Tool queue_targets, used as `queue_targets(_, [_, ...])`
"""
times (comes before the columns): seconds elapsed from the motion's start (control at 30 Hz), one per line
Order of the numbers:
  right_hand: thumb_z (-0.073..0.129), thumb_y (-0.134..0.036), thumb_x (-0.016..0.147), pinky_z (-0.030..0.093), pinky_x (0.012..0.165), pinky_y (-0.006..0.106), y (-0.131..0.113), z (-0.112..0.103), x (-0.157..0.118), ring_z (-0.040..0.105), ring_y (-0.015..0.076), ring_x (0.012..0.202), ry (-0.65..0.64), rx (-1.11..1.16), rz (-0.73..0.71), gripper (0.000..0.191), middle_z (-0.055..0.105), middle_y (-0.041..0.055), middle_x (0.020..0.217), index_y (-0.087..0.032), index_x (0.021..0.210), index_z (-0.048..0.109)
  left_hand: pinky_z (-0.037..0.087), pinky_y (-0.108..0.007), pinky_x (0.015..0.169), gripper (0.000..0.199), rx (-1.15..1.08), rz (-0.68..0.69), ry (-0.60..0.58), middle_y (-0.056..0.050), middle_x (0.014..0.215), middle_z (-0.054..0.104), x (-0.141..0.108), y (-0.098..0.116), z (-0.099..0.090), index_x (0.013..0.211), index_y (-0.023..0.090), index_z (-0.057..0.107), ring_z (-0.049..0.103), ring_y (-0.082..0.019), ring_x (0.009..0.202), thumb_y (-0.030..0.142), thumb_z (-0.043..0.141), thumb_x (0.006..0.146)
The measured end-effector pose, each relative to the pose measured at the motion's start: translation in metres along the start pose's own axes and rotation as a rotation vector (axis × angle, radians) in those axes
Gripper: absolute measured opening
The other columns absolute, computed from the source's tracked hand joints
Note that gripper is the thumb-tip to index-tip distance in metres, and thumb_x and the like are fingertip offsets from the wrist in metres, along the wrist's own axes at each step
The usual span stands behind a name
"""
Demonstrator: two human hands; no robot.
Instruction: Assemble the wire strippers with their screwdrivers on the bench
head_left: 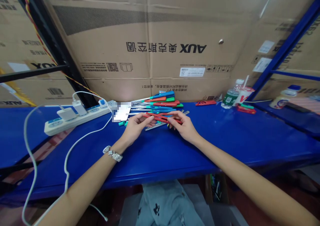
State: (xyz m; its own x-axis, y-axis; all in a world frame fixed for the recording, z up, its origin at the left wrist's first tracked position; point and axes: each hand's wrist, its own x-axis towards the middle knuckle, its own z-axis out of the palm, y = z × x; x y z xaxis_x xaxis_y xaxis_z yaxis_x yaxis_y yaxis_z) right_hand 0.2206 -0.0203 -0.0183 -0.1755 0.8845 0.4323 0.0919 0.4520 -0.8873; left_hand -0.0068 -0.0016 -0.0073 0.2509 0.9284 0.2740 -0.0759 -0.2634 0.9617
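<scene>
My left hand (138, 125) and my right hand (183, 126) hold a slim red plastic piece (161, 118) between them, level above the table. Fingers and thumb of each hand are closed on one end of it. Its exact kind cannot be made out. Just behind my hands lies a heap of screwdrivers (167, 104) with red, blue and green handles, their metal shafts mostly pointing left. A thin metal rod (156, 126) rests on the table below the red piece, partly covered by my fingers. A white sheet (122, 113) lies left of the heap, partly blurred out.
A white power strip (82, 118) with plugged-in chargers and a loose white cable (82, 137) occupies the left side. Rightward stand a water bottle (228, 99), a cup with a straw (243, 94) and a red tool (205, 103). A large cardboard box (160, 26) walls off the blue table's (225, 136) back.
</scene>
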Motion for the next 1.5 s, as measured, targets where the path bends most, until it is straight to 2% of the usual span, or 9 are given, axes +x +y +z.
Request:
queue_targets(0.23, [0.058,-0.048,0.097,0.057,0.088,0.039,-0.002,0.002,0.000,0.071,0.0216,0.095,0.043,-0.098,-0.059,0.028,0.076,0.0056,0.105,-0.024,0.106,0.068,0.060,-0.035,0.089,0.035,-0.210,-0.083,-0.046,-0.006,0.094,0.079,-0.002,0.002,0.000,0.100,0.015,0.074,0.075,-0.019,0.088,0.033,0.086,0.074])
queue_targets(0.57, [0.054,-0.039,0.098,0.056,0.086,0.038,0.006,-0.002,0.003,0.072,0.0223,0.095,0.063,-0.131,-0.069,0.022,0.075,0.0072,0.105,-0.023,0.110,0.063,0.060,-0.034,0.092,0.032,-0.277,-0.209,-0.124,-0.006,0.095,0.079,-0.001,0.005,-0.006,0.108,0.014,0.073,0.075,-0.016,0.082,0.020,0.083,0.079])
queue_targets(0.67, [0.052,-0.036,0.098,0.055,0.083,0.038,0.007,-0.006,0.004,0.071,0.0220,0.090,0.123,-0.190,-0.099,0.022,0.073,0.0063,0.097,-0.022,0.113,0.062,0.060,-0.035,0.094,0.029,-0.287,-0.211,-0.075,-0.006,0.093,0.079,-0.001,0.006,-0.008,0.106,0.014,0.072,0.076,-0.016,0.081,0.017,0.083,0.078])
queue_targets(0.8, [0.050,-0.037,0.098,0.048,0.064,0.032,0.012,-0.014,0.008,0.061,0.0194,0.067,0.277,-0.235,-0.089,0.023,0.061,0.0000,0.072,-0.023,0.115,0.059,0.059,-0.035,0.098,0.029,-0.307,-0.157,0.041,-0.007,0.094,0.078,0.004,0.008,-0.012,0.104,0.013,0.070,0.077,-0.018,0.086,0.013,0.083,0.078])
queue_targets(0.97, [0.050,-0.041,0.098,0.039,0.055,0.029,0.018,-0.019,0.010,0.054,0.0180,0.060,0.291,-0.215,-0.055,0.024,0.056,-0.0024,0.066,-0.025,0.114,0.057,0.056,-0.035,0.102,0.026,-0.312,-0.072,0.160,-0.008,0.094,0.077,0.037,0.010,-0.011,0.099,0.012,0.068,0.076,-0.019,0.093,0.009,0.082,0.077])
queue_targets(1.07, [0.050,-0.041,0.097,0.038,0.056,0.028,0.016,-0.017,0.008,0.051,0.0161,0.057,0.235,-0.245,-0.043,0.024,0.056,-0.0035,0.066,-0.023,0.113,0.057,0.056,-0.037,0.096,0.025,-0.169,-0.067,0.119,-0.008,0.092,0.076,0.063,0.005,-0.006,0.099,0.013,0.068,0.074,-0.019,0.089,0.015,0.082,0.078])
queue_targets(1.2, [0.050,-0.037,0.097,0.043,0.062,0.030,0.011,-0.015,0.005,0.057,0.0171,0.064,0.144,-0.309,-0.053,0.021,0.063,-0.0005,0.073,-0.022,0.109,0.059,0.055,-0.039,0.081,0.016,0.330,0.047,0.103,-0.008,0.087,0.075,0.080,-0.005,-0.003,0.094,0.015,0.073,0.070,-0.023,0.079,0.027,0.075,0.083])
queue_targets(1.4, [0.055,-0.035,0.094,0.050,0.070,0.034,0.003,-0.012,0.001,0.063,0.0193,0.069,-0.007,-0.345,-0.034,0.018,0.066,0.0009,0.075,-0.021,0.101,0.064,0.045,-0.043,0.100,0.013,0.512,0.145,0.070,-0.008,0.089,0.074,0.070,-0.005,-0.009,0.077,0.020,0.074,0.064,-0.029,0.099,0.031,0.071,0.084])
queue_targets(1.5, [0.056,-0.034,0.095,0.051,0.071,0.034,-0.002,-0.009,-0.002,0.064,0.0187,0.070,-0.080,-0.350,-0.032,0.017,0.069,0.0011,0.077,-0.022,0.100,0.066,0.040,-0.047,0.105,0.022,0.651,0.284,0.098,-0.010,0.104,0.072,0.056,0.003,-0.012,0.089,0.020,0.074,0.061,-0.029,0.106,0.034,0.059,0.094])
